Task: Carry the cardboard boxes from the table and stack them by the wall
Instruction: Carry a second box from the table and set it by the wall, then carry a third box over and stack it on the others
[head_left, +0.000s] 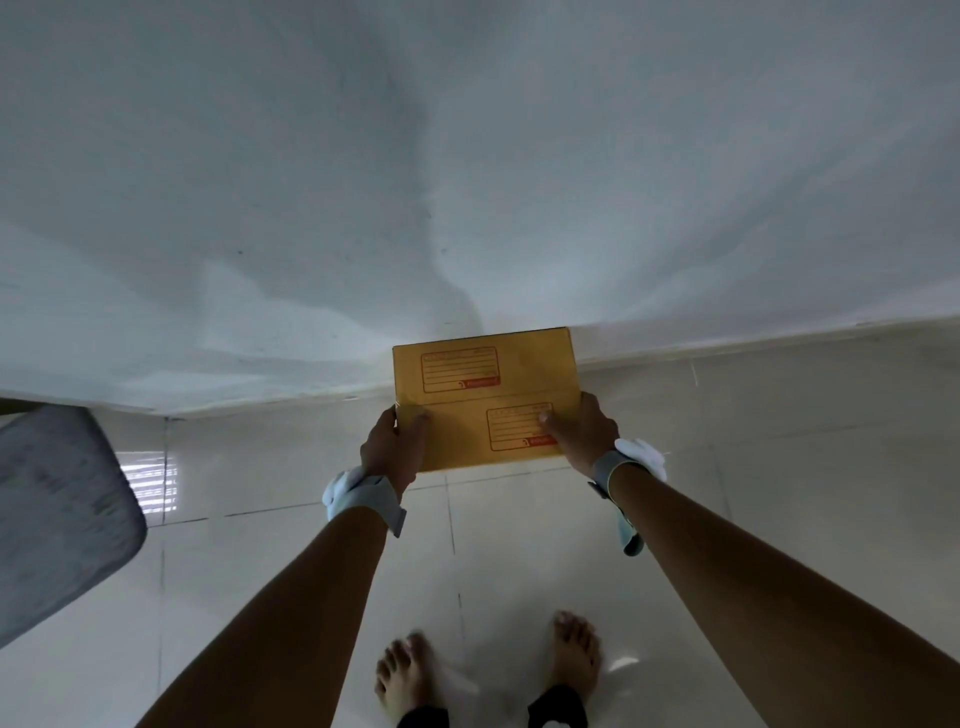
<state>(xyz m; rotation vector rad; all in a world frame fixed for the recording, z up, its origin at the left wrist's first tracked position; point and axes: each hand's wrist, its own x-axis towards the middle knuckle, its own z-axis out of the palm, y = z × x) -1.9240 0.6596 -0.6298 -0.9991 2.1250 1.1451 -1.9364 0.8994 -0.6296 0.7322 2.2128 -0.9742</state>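
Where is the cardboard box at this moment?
In the head view the cardboard box sits at centre, gripped at its near corners by the left hand and right hand, above the tiled floor right by the wall.

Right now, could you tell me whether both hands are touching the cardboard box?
Touching. The head view shows the left hand gripping the cardboard box at its left edge and the right hand at its right edge.

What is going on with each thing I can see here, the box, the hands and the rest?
Cardboard box: closed, held flat at its near corners, far edge by the wall.
Left hand: grips the box's near left corner.
Right hand: grips the box's near right corner.
Wall: white, bare.
Floor: glossy pale tiles.
Feet: bare, on the floor.
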